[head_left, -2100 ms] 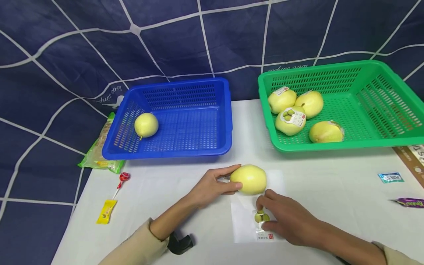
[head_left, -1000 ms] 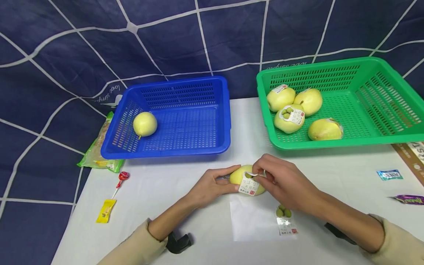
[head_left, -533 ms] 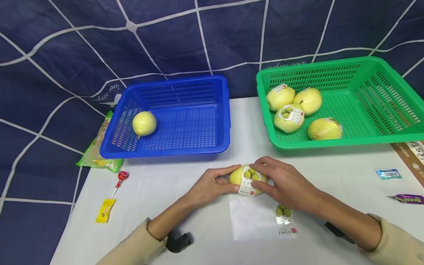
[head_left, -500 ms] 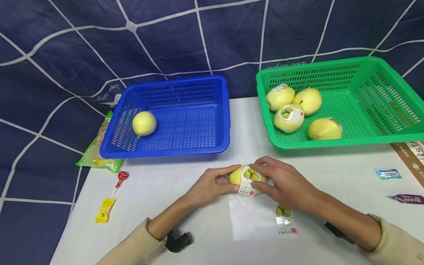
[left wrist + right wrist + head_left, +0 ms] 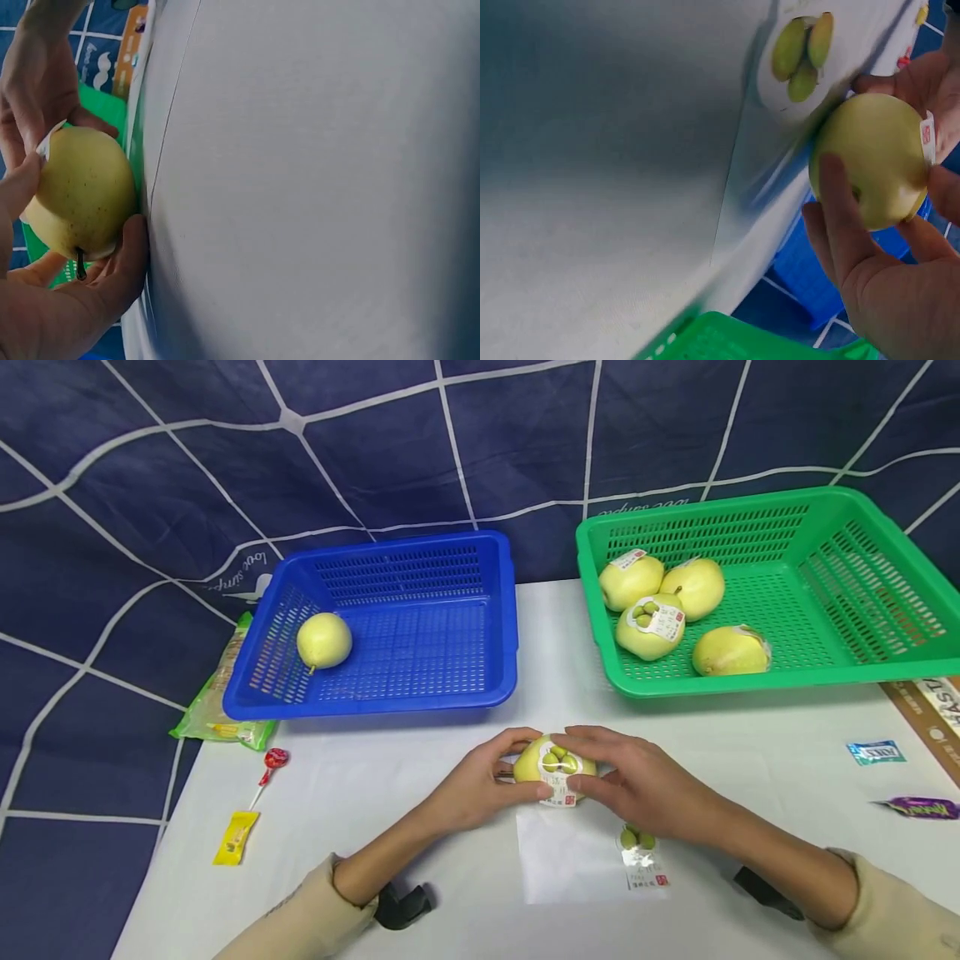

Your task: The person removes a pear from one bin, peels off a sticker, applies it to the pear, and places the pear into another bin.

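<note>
White worktop (image 5: 750,777): pear, two hands.
Left hand (image 5: 480,785) and right hand (image 5: 637,785) both clasp pear (image 5: 551,768); sticker apparently pressed on.

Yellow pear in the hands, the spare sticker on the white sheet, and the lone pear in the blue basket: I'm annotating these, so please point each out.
yellow pear in the hands (image 5: 534,761), head view, bare skin.
spare pear-picture sticker (image 5: 638,841), head view, green fruit print.
lone yellow pear in the blue plastic basket (image 5: 324,641), head view, middle.
</note>
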{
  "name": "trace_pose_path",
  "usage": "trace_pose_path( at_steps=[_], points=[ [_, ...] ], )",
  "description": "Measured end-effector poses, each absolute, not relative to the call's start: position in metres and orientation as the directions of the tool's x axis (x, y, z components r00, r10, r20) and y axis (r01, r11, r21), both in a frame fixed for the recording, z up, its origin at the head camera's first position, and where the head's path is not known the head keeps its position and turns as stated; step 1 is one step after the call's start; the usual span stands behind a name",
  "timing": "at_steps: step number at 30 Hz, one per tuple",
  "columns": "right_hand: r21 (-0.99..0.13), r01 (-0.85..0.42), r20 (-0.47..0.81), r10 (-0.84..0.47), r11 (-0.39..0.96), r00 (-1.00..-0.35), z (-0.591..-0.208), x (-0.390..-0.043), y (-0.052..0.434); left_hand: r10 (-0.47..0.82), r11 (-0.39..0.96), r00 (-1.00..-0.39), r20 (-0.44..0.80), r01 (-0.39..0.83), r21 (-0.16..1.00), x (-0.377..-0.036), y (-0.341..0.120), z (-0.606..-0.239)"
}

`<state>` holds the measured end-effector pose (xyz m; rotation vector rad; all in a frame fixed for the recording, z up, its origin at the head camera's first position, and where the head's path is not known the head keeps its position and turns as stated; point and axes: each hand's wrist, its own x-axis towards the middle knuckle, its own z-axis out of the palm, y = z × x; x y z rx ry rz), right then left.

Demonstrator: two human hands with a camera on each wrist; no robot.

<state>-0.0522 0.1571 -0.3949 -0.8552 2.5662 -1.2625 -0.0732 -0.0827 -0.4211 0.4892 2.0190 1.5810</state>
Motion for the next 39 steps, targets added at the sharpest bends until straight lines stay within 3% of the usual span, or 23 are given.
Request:
trace_pose_path(
  at_steps=[4,7,10,15,27,33,39],
  points=[
    [-0.91,-0.234,0.009,-0.547,0.343,-0.837,-0.397,-0.058,0.16,0.595,0.28,-0.787,-0.163,0.013,0.96,-0.071,-0.082,-0.419],
    [-0.948,-0.101,-0.085,-0.546,0.301,-0.834,-0.395,-0.061,0.162,0.621,0.321,-0.769,-0.152,0.073,0.944,-0.07,-0.083,-0.417],
    [-0.96,-0.046,-0.123,-0.563,0.277,-0.817,-0.394,-0.063,0.162,0.638,0.363,-0.759,-0.129,0.149,0.92,-0.07,-0.083,-0.416],
    [-0.956,-0.084,-0.095,-0.567,0.282,-0.818,-0.395,-0.063,0.16,0.643,0.383,-0.761,-0.086,0.222,0.897,-0.072,-0.082,-0.417],
    [-0.867,-0.278,-0.02,-0.586,0.414,-0.81,-0.401,-0.063,0.154,0.616,0.409,-0.777,-0.129,0.176,0.895,-0.075,-0.079,-0.416],
    [-0.807,-0.373,0.024,-0.607,0.457,-0.794,-0.4,-0.064,0.154,0.63,0.295,-0.775,-0.046,0.184,0.938,-0.073,-0.08,-0.418],
    [-0.851,-0.327,0.002,-0.619,0.411,-0.785,-0.402,-0.065,0.156,0.613,0.168,-0.788,0.054,0.197,0.966,-0.07,-0.082,-0.423]
  ],
)
